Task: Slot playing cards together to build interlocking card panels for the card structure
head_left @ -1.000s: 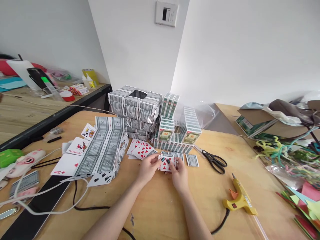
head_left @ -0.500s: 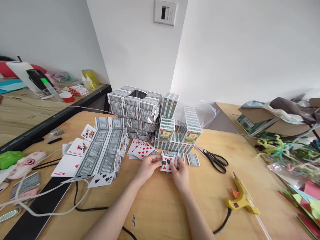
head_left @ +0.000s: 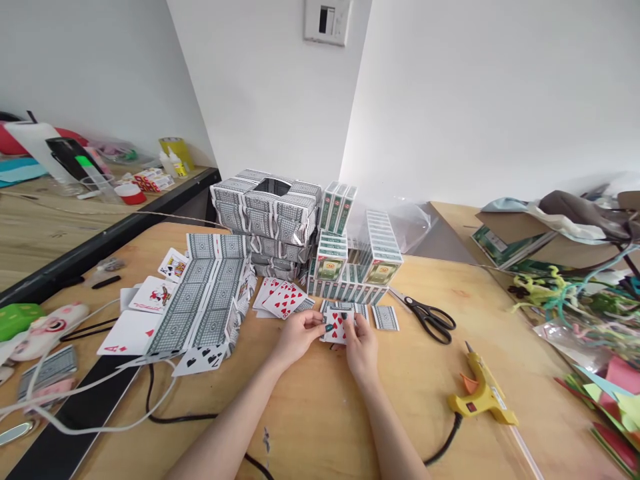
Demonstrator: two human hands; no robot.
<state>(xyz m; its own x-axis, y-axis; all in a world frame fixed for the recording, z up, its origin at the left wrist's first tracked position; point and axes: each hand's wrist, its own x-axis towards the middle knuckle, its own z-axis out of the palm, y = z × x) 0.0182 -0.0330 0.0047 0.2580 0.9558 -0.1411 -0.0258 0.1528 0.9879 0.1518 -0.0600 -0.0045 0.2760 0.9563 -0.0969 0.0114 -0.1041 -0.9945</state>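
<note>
Between my two hands is a red-suited playing card (head_left: 337, 324), face up. My left hand (head_left: 299, 339) pinches its left edge between thumb and fingers. On its right side my right hand (head_left: 361, 347) grips it, the thumb lying on its face. Just behind are face-down cards, and one more face-down card (head_left: 385, 318) lies to the right. Loose face-up cards (head_left: 285, 300) rest left of my hands. Further left stands a folded panel of joined cards (head_left: 200, 293) with patterned backs.
Behind are a stacked structure of cards (head_left: 270, 213) and green card boxes (head_left: 379, 263). Black scissors (head_left: 431, 319) and a yellow glue gun (head_left: 484, 397) lie at the right. Cables (head_left: 185, 419) cross the left front. A cardboard box (head_left: 545, 247) stands far right.
My right thumb has shifted rightward and up on the card, showing more of its face. My left hand keeps its grip. The view has shifted slightly.
</note>
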